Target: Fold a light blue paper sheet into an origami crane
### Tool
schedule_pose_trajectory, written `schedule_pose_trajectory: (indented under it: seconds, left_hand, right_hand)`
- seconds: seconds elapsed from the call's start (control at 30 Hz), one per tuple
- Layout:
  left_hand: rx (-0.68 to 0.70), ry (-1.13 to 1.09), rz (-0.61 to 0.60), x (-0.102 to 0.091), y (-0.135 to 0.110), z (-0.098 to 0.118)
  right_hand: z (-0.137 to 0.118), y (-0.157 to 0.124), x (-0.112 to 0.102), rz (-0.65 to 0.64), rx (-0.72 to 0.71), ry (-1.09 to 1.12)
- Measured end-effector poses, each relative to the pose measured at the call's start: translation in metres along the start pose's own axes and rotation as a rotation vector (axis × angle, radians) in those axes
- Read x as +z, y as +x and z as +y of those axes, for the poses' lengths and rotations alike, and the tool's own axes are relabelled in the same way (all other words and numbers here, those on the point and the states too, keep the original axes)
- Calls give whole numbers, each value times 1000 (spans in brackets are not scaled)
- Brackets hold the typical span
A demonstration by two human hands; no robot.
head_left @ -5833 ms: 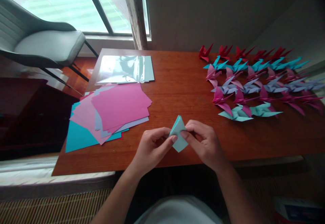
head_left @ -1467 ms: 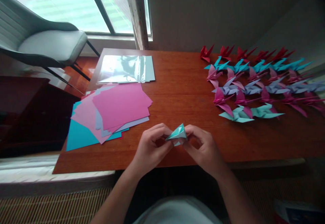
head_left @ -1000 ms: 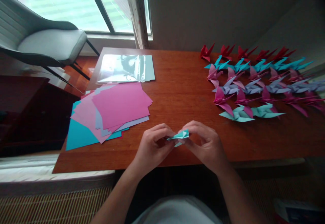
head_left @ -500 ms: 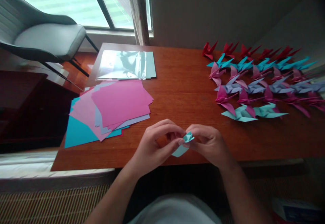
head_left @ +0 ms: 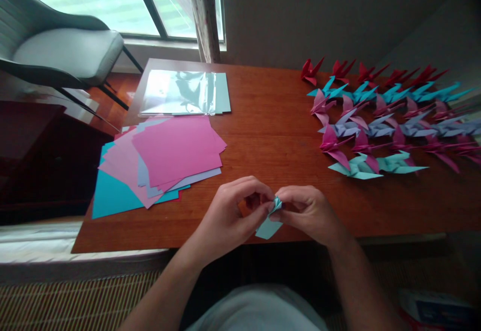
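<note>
A small folded piece of light mint origami paper (head_left: 269, 228) is pinched between both hands above the table's front edge. My left hand (head_left: 240, 208) grips its upper left side between thumb and fingers. From the other side, my right hand (head_left: 306, 211) holds the upper right of the same paper, thumb and index finger closed on it. The narrow folded top pokes up between the fingertips, and a flat wider flap hangs below. Fingers hide part of the folds. To the right stand rows of finished paper cranes, the nearest being mint cranes (head_left: 358, 167).
Fanned sheets of coloured paper (head_left: 180, 150) lie on the left of the wooden table (head_left: 263, 100). Behind them is a clear plastic packet (head_left: 176, 93) with pale sheets. Red cranes (head_left: 310, 73) form the farthest row. A chair (head_left: 67, 50) stands by the window.
The folded top of the paper has narrowed as my fingers closed in on it. More of the lower flap now shows below my hands. The view has shifted slightly.
</note>
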State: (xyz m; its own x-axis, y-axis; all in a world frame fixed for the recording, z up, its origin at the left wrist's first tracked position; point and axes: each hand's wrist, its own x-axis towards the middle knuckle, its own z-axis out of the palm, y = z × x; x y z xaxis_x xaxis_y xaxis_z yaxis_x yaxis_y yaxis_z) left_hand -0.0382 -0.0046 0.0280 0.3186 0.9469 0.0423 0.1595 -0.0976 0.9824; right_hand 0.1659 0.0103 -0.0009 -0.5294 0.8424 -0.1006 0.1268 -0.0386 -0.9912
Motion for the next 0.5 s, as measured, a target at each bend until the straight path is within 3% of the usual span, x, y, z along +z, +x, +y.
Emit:
schedule_pose_trajectory:
  seconds: [0.33,0.5]
  left_hand:
    - [-21,40,-3,0,2,5]
    - [9,69,54,4,2,4]
  right_hand:
    - [-4,0,0,-20,-3,-39]
    - [-4,1,1,-22,-12,-67]
